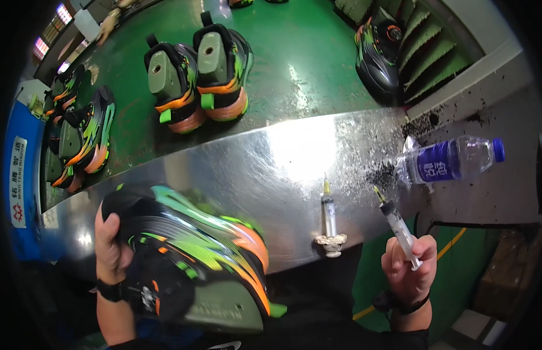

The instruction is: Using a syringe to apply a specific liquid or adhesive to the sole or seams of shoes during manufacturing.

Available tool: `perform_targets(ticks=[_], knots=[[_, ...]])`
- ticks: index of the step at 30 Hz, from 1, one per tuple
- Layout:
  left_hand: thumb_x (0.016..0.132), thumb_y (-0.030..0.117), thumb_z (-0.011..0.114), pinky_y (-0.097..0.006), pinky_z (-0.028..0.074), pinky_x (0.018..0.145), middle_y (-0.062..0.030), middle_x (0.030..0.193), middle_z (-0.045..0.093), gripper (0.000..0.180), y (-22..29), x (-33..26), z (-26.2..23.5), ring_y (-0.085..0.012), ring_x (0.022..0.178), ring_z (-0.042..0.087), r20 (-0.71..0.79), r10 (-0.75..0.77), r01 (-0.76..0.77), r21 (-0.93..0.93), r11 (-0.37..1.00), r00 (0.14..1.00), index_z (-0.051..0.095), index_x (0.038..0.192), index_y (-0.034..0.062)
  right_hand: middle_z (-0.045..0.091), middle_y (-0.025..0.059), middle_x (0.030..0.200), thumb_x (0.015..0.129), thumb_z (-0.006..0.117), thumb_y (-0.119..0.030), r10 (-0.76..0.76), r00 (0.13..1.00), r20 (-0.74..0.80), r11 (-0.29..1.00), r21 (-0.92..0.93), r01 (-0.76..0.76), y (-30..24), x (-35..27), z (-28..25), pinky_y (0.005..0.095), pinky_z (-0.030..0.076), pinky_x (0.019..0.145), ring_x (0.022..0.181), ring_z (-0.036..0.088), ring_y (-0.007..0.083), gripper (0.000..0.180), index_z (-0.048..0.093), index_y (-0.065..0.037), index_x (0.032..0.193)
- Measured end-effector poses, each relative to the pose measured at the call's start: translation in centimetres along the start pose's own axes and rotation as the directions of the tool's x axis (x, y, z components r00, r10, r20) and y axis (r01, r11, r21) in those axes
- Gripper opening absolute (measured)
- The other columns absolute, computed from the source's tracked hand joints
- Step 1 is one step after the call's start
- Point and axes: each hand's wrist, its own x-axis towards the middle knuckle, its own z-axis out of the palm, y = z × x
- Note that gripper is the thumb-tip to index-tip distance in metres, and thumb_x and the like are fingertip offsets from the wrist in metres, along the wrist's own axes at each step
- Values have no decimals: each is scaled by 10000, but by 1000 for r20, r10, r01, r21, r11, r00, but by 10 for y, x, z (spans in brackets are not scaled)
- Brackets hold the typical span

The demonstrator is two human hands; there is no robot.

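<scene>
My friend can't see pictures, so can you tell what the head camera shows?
A person's left hand grips a black, green and orange shoe on a green last, while the right hand holds a syringe. A second syringe lies on the shiny metal ledge near a plastic bottle. More shoes sit on the green belt beyond.

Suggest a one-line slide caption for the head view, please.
Left hand holds a black-green-orange shoe; right hand grips a syringe.
</scene>
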Motion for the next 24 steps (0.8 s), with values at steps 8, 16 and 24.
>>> perform_targets(ticks=[8, 16, 24], knots=[[776, 210, 702, -453, 429, 995, -227, 1268, 510, 721, -37, -128, 7, -319, 1157, 534, 10, -440, 423, -297, 856, 898, 351, 1336, -77, 537, 48, 748, 746, 780, -261, -131, 991, -14, 795, -599, 97, 16, -5, -47, 229, 381, 549, 643, 493, 112, 379, 631, -40, 1015], [690, 23, 635, -489, 371, 1036, -241, 1325, 459, 753, -75, -153, 29, -363, 1195, 496, 317, -553, 627, -531, 570, 770, 324, 1370, -69, 604, 55, 659, 670, 797, -212, -27, 997, 77, 577, -813, 78, -4, -12, -19, 241, 366, 493, 526, 490, 128, 341, 676, -18, 923], [688, -93, 607, -375, 439, 975, -197, 1243, 545, 633, -73, -137, 8, -299, 1124, 555, 470, -733, 871, -260, 417, 492, 437, 1297, -70, 663, 156, 768, 766, 772, -296, -24, 886, 463, 959, -239, 151, -8, 8, 35, 283, 446, 478, 599, 635, 221, 367, 655, 1, 948]])
